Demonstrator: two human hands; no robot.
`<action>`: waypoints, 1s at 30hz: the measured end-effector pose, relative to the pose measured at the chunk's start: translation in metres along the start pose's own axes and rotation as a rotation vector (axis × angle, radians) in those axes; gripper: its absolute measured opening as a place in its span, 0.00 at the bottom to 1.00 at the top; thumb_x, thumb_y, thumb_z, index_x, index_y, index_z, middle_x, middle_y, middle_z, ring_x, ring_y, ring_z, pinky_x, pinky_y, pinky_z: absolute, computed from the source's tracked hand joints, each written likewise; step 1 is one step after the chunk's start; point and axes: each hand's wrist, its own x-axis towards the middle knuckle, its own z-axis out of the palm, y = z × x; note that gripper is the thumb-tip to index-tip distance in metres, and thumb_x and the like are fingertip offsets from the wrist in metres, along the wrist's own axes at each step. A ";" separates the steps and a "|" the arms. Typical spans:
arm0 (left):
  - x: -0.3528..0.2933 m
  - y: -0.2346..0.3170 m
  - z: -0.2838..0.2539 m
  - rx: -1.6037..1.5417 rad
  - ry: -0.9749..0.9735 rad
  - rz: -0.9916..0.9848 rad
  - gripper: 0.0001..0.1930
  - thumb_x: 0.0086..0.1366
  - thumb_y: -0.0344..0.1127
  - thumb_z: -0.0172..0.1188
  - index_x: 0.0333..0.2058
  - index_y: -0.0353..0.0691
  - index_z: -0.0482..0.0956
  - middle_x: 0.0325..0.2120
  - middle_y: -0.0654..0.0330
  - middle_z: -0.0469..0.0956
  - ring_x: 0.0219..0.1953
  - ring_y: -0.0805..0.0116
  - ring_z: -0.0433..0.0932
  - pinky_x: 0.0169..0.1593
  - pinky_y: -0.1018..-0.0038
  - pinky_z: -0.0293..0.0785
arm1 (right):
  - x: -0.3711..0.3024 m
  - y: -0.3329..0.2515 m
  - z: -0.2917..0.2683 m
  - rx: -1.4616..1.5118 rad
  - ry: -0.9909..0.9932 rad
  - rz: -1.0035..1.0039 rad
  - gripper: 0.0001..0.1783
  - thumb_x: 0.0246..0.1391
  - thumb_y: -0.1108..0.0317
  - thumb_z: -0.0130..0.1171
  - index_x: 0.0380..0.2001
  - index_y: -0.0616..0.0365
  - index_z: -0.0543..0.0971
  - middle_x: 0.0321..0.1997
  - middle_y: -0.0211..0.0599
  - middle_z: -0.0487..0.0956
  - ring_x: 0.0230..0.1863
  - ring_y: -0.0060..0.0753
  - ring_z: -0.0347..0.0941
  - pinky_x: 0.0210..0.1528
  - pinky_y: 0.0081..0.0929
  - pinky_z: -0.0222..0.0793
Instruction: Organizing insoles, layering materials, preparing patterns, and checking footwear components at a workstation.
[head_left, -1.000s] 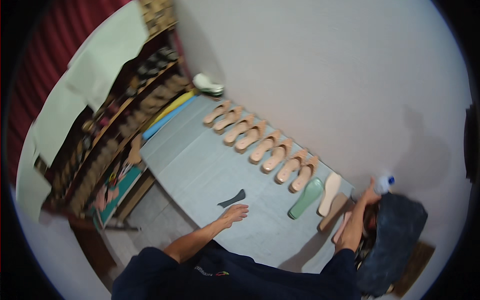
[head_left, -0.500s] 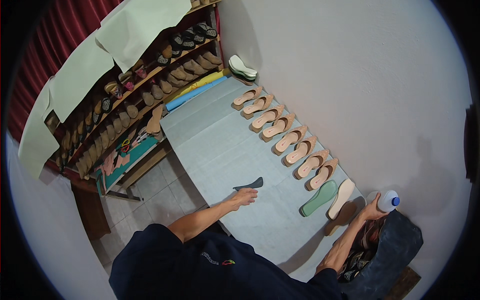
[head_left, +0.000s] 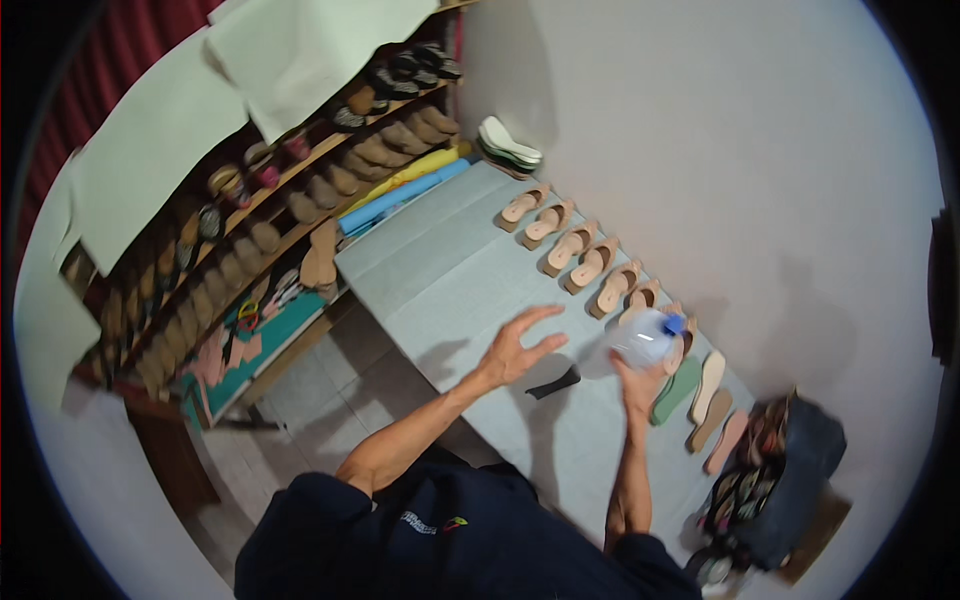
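Observation:
Above the table (head_left: 420, 270), my right hand (head_left: 641, 386) grips a translucent white plastic bottle (head_left: 643, 340) with a blue cap, tilted to the right. My left hand (head_left: 515, 352) is raised with thumb and fingers spread, holding nothing, facing the bottle across a gap. A narrow dark grey piece (head_left: 555, 383), shaped somewhat like a shoe part, lies on the table just below that hand. Behind the bottle runs a row of beige heeled mules (head_left: 591, 264), the nearest ones partly hidden by it. Right of my right hand lie a green sole (head_left: 677, 391) and a cream sole (head_left: 708, 386).
A brown sole (head_left: 708, 422) and a pink sole (head_left: 727, 441) lie near a dark bag (head_left: 800, 490) of footwear. Stacked soles (head_left: 508, 148) stand at the far corner. Shoe shelves (head_left: 300, 205) and a green-topped bench (head_left: 250, 365) are at left; a wall borders the right.
My right hand has brought the bottle leftward from beside the bag to above the table. My left hand has let go of the dark grey piece and risen, fingers spread. The view has shifted.

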 end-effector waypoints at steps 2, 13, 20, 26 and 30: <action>0.012 0.030 -0.048 -0.017 -0.091 0.052 0.30 0.64 0.42 0.69 0.62 0.39 0.72 0.62 0.54 0.71 0.66 0.63 0.66 0.69 0.60 0.60 | -0.021 -0.025 0.078 0.120 -0.230 -0.043 0.27 0.37 0.62 0.73 0.44 0.61 0.81 0.40 0.41 0.83 0.41 0.37 0.81 0.48 0.35 0.75; -0.030 0.071 -0.229 0.237 0.435 -0.026 0.20 0.60 0.39 0.72 0.45 0.31 0.83 0.33 0.56 0.85 0.37 0.70 0.82 0.46 0.72 0.78 | -0.102 -0.193 0.282 0.363 -0.693 -0.044 0.41 0.31 0.62 0.76 0.53 0.63 0.73 0.47 0.44 0.81 0.48 0.41 0.80 0.52 0.35 0.75; -0.062 0.062 -0.303 0.257 0.290 -0.007 0.19 0.60 0.36 0.70 0.48 0.34 0.81 0.43 0.51 0.85 0.49 0.63 0.83 0.55 0.68 0.75 | -0.098 -0.208 0.337 0.381 -1.122 -0.139 0.33 0.31 0.62 0.78 0.43 0.63 0.77 0.40 0.40 0.82 0.42 0.37 0.80 0.48 0.35 0.76; -0.041 0.030 -0.368 0.382 0.427 0.163 0.43 0.59 0.38 0.71 0.70 0.38 0.59 0.70 0.49 0.60 0.70 0.56 0.63 0.71 0.59 0.55 | -0.055 -0.204 0.418 0.556 -0.921 -0.069 0.33 0.37 0.62 0.77 0.48 0.63 0.78 0.44 0.39 0.84 0.45 0.34 0.80 0.52 0.33 0.75; -0.052 -0.029 -0.418 0.095 0.706 -0.257 0.43 0.64 0.38 0.69 0.72 0.45 0.54 0.69 0.48 0.61 0.67 0.53 0.67 0.67 0.59 0.64 | -0.009 -0.222 0.489 0.486 -0.727 -0.044 0.32 0.39 0.63 0.78 0.48 0.65 0.78 0.45 0.40 0.83 0.46 0.34 0.79 0.51 0.33 0.74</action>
